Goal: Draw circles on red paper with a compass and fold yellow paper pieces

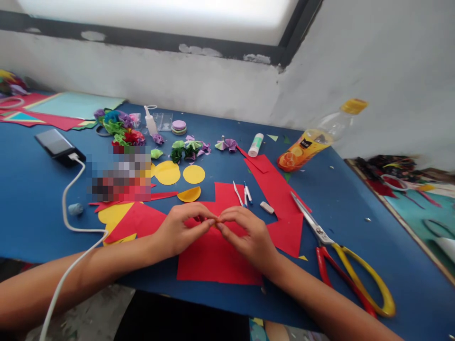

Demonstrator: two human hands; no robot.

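Observation:
My left hand (pixel 186 227) and my right hand (pixel 249 232) meet above the red paper (pixel 220 265). Thumb and fingertips of both are pinched together around something tiny and orange-brown, mostly hidden by the fingers, so I cannot tell what it is. Just beyond lie a folded yellow paper circle (pixel 189 194), a flat yellow circle (pixel 194 174) and a larger yellow disc (pixel 168 173). A compass-like white tool (pixel 245 193) and a white eraser (pixel 267 207) rest close to my right hand. More red and yellow paper (pixel 115 215) is beside my left forearm.
Large scissors (pixel 322 237) with red and yellow handles lie at right. A juice bottle (pixel 305 147) leans beyond them, near a glue stick (pixel 256 145). Crumpled paper flowers (pixel 121 125) sit at the back left. A white cable (pixel 66 199) runs from a black device (pixel 59 144) across my left forearm.

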